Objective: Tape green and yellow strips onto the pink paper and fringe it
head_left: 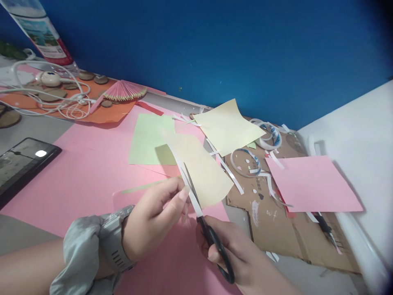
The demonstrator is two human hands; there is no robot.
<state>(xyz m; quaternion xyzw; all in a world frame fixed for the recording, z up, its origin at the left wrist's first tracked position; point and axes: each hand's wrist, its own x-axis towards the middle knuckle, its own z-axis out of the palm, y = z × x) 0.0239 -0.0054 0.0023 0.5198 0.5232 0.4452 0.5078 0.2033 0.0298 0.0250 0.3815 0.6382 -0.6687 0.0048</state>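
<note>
My right hand (227, 250) grips a pair of black-handled scissors (219, 250), fingers through the loops. Their slightly parted blades point away from me, along the left edge of a pale yellow sheet of paper (204, 168). A narrow strip stands off to the left of the blades. My left hand (161, 205), with a grey watch on the wrist, pinches the paper's edge just left of the blades; some fingertips are hidden. Beneath them lie a light green sheet (150, 141) and a large pink sheet (89, 164). Another pale yellow sheet (229, 127) rests farther back.
Cardboard (276, 233) on the right carries tape rolls (268, 135), paper scraps, a pink square (316, 184) and a craft knife (325, 229). On the left are a phone (24, 168), tangled white earphones (50, 78), a bottle (43, 37) and a folded pink fan (124, 91). A blue wall (215, 49) stands behind.
</note>
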